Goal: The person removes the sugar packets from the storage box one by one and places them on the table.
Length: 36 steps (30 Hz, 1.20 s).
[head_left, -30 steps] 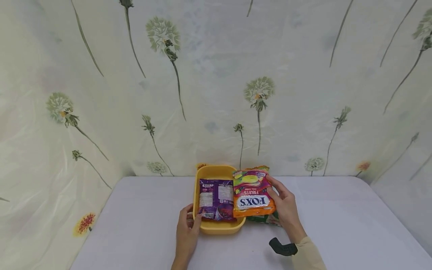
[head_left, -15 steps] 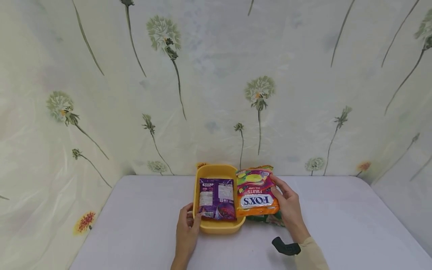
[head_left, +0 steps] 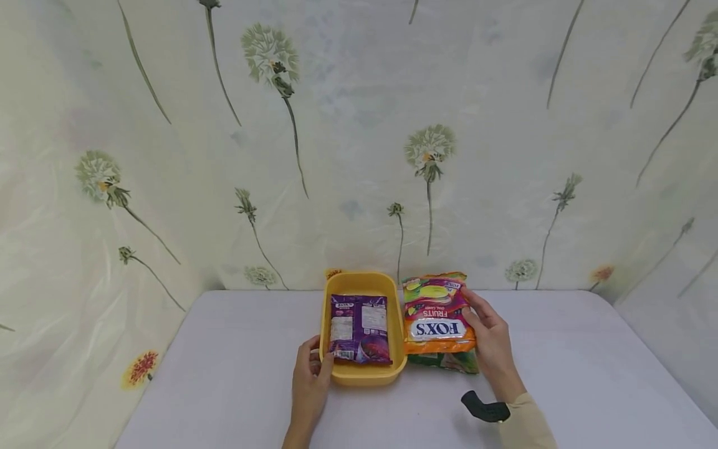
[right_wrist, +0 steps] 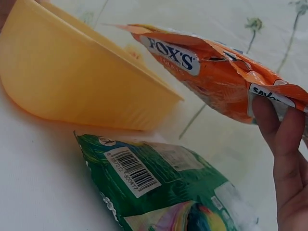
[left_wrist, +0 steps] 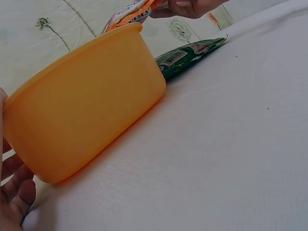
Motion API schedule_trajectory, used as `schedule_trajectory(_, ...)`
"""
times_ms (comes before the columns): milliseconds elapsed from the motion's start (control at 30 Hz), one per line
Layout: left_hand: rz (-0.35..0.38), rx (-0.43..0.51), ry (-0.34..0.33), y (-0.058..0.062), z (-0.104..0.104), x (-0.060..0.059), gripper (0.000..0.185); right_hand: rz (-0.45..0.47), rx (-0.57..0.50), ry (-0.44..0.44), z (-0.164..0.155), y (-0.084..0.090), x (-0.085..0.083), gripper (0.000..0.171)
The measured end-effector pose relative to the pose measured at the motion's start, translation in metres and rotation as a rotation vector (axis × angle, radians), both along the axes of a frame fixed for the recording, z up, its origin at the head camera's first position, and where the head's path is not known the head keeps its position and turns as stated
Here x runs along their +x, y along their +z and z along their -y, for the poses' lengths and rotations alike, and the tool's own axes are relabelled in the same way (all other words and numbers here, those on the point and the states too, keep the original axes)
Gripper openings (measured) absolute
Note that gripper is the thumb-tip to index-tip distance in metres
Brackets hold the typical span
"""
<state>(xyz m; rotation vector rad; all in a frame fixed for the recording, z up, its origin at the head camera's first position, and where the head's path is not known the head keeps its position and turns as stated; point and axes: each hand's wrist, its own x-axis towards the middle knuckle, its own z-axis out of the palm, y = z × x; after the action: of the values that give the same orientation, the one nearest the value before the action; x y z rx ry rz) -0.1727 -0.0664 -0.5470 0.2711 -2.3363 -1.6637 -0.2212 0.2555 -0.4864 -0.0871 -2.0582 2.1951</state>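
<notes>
Right hand (head_left: 491, 342) half-closed with the Fox's bag (head_left: 436, 315) pinched, left hand (head_left: 310, 378) curled on the yellow tub (head_left: 367, 375).

Gap above green bag (right_wrist: 166, 185), yellow tub (right_wrist: 82, 77) alongside

I could read FOX'S, FRUITS and OVAL CANDY on the orange bag (head_left: 439, 315), and a barcode (right_wrist: 133, 172) number ending 800417 on the green bag (right_wrist: 166, 185)

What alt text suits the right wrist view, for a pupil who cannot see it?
An orange FOX'S packet is held in a person's right grip above a green barcoded packet lying on a white surface beside a yellow tub. A floral backdrop shows behind.
</notes>
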Motion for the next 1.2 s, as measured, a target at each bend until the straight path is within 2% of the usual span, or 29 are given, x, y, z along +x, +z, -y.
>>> schedule_trajectory(367, 0.01, -0.001, 0.003, 0.002, -0.002, 0.0, 0.039, 0.002, 0.009, -0.018, -0.015, 0.0, 0.005, 0.054)
schedule_trajectory(633, 0.023, -0.006, 0.011, 0.003, -0.002, 0.0, 0.04, 0.044, 0.031, -0.058, -0.03, -0.004, 0.008, 0.053)
schedule_trajectory(1000, 0.035, -0.012, 0.011, 0.002, -0.003, 0.0, 0.04, 0.061, -0.003, -0.081, -0.049, -0.006, 0.014, 0.055)
schedule_trajectory(1200, 0.022, -0.012, 0.011, 0.004, -0.003, 0.001, 0.04, 0.091, 0.031, -0.09, -0.062, -0.007, 0.018, 0.056)
